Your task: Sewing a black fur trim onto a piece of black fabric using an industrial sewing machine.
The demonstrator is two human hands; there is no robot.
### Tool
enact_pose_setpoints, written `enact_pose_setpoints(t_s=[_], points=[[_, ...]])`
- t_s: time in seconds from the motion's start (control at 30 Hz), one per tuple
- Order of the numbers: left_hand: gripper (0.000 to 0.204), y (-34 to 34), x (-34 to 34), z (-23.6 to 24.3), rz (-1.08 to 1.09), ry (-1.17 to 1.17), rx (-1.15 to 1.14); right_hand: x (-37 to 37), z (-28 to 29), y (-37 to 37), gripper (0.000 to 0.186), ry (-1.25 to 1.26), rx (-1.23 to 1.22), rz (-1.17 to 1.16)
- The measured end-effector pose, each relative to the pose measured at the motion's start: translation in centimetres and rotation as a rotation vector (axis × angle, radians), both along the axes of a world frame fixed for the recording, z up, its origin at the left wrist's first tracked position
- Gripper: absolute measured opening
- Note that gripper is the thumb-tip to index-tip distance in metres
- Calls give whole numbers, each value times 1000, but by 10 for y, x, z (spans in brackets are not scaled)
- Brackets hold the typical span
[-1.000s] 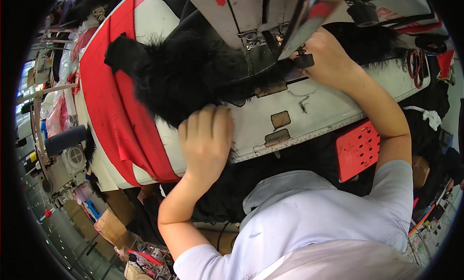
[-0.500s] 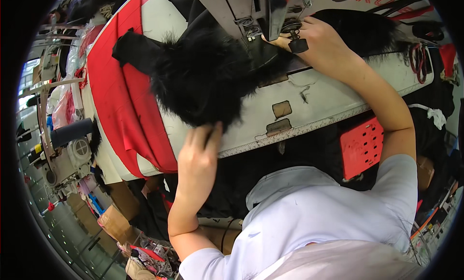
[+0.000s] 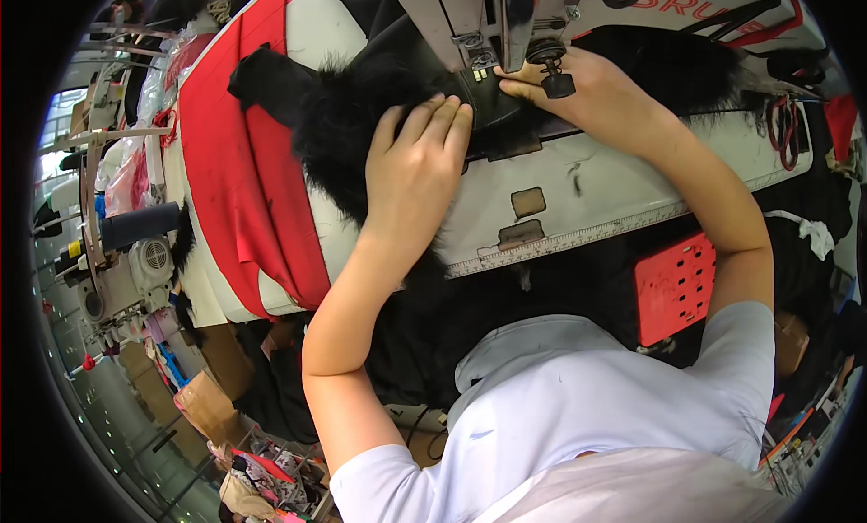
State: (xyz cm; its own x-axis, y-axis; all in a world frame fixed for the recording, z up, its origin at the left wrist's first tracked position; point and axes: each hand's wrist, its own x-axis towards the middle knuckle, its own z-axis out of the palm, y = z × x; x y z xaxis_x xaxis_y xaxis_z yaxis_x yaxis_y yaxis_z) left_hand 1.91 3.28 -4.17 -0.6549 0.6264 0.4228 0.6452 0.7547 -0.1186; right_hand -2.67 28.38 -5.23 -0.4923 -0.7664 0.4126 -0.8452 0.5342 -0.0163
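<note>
White tabletop [image 3: 578,207] of a sewing station fills the upper view, with a ruler strip [image 3: 578,238] along its near edge. Black fur [image 3: 352,126] lies across it, running under the sewing machine [image 3: 488,17]. The left hand [image 3: 417,166] rests flat on the fur, fingers together and stretched toward the needle area. The right hand [image 3: 587,94] presses the fur just beside the presser foot, fingers extended; the machine head hides its fingertips, so whether it pinches anything is hard to say. Red cloth [image 3: 244,180] drapes over the tabletop's left end. A red perforated panel [image 3: 673,284] hangs below the edge, and scissors [image 3: 781,121] lie far right.
</note>
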Motion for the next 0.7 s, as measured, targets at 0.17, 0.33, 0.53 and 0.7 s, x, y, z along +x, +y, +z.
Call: enact_pose_setpoints(t_s=[0.17,0.33,0.53,0.7], points=[[26,-9,1,-3,-37,65,-59,-5,-3,-1,40,54,-12,19],[29,-9,-6,3,-17,17,-32,-1,4,-2,11,44,18,5],[28,-4,-16,-4,22,104,-114,-4,2,-1,31,-112,-86,12],[21,-9,-11,-6,-40,146,-53,-3,4,-1,28,-178,-75,12]])
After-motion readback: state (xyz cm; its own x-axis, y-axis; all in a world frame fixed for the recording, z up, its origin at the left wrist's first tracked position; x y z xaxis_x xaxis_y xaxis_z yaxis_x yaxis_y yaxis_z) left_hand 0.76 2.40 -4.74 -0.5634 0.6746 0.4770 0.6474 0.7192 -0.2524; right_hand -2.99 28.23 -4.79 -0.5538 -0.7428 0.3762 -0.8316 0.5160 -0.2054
